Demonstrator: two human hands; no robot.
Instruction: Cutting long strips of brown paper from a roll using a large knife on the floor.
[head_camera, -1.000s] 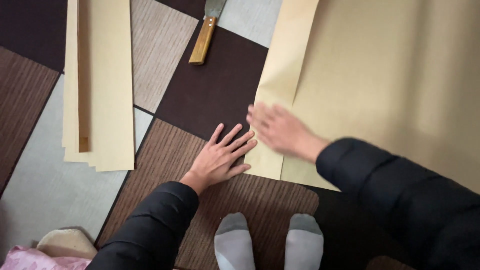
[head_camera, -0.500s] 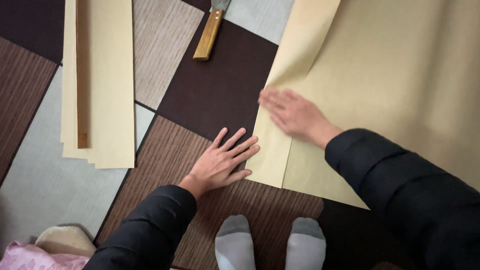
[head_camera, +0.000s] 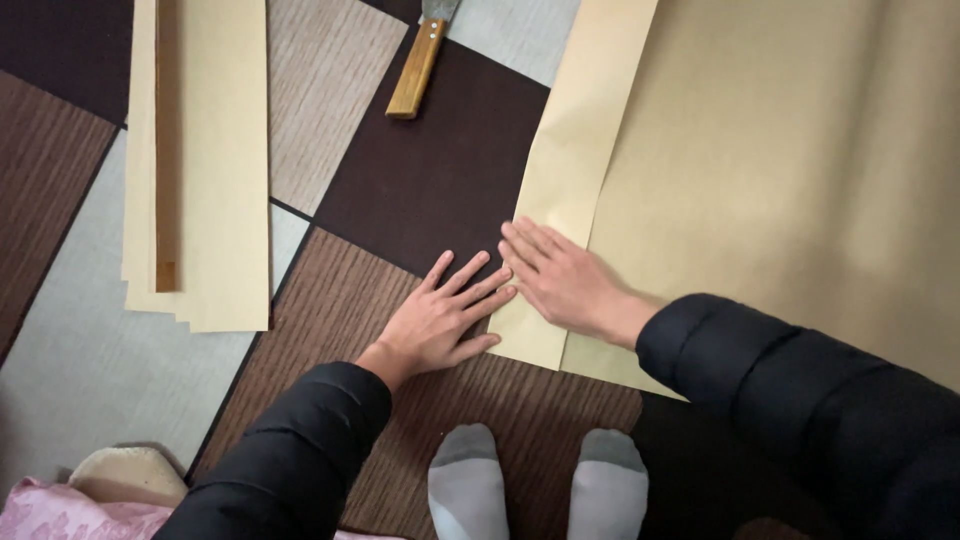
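Note:
A large sheet of tan paper (head_camera: 800, 180) lies on the patchwork carpet, its left edge turned over into a long folded strip (head_camera: 580, 140). My right hand (head_camera: 565, 280) presses flat on the lower part of that strip, fingers together. Beside it, my left hand (head_camera: 440, 315) rests flat on the brown carpet, fingers spread, with the fingertips touching the paper's folded edge. Both arms are in black sleeves. Neither hand holds anything.
A stack of long folded tan paper strips (head_camera: 205, 160) lies at the left. A knife with a wooden handle (head_camera: 417, 68) lies at the top centre. My two feet in grey socks (head_camera: 535, 490) are at the bottom. A pink cloth (head_camera: 60, 510) sits bottom left.
My right hand slid up along the folded strip, then back down toward me. The left hand stayed beside the fold's edge.

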